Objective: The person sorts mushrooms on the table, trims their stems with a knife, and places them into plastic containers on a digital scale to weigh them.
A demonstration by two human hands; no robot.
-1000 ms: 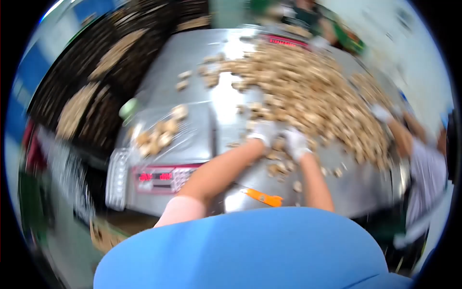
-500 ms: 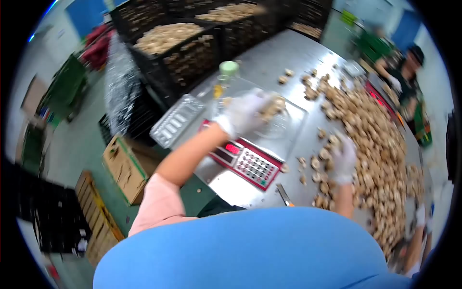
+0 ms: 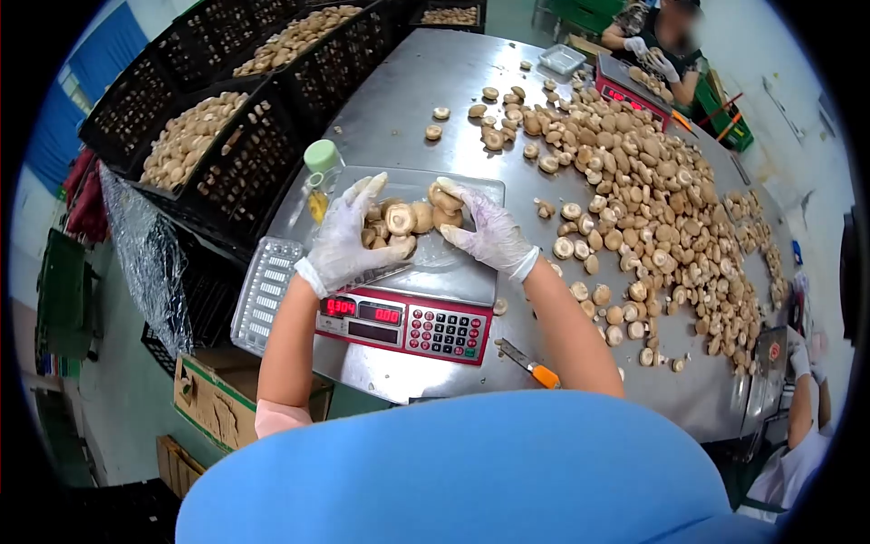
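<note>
Both my hands wear whitish gloves over a red digital scale (image 3: 399, 324) with a metal pan (image 3: 480, 283). Brown mushrooms (image 3: 401, 218) lie between them in a clear plastic tray. My left hand (image 3: 349, 238) curves round the left side of the tray and its mushrooms. With thumb and fingers, my right hand (image 3: 485, 227) grips mushrooms (image 3: 444, 203) at the right side of the group. The scale's red digits read 0.304 and 0.00.
Stacked clear trays (image 3: 265, 295) and a green-lidded jar (image 3: 322, 159) stand left of the scale. An orange-handled knife (image 3: 544, 375) lies nearer me. A mushroom pile (image 3: 671, 208) spreads right. Black crates (image 3: 245, 172) stand left. One co-worker (image 3: 666, 45) sits opposite, another (image 3: 797, 453) at right.
My right hand has moved from the loose mushrooms to the scale and grips mushrooms there. My left hand has settled at the tray's left side. The view has turned.
</note>
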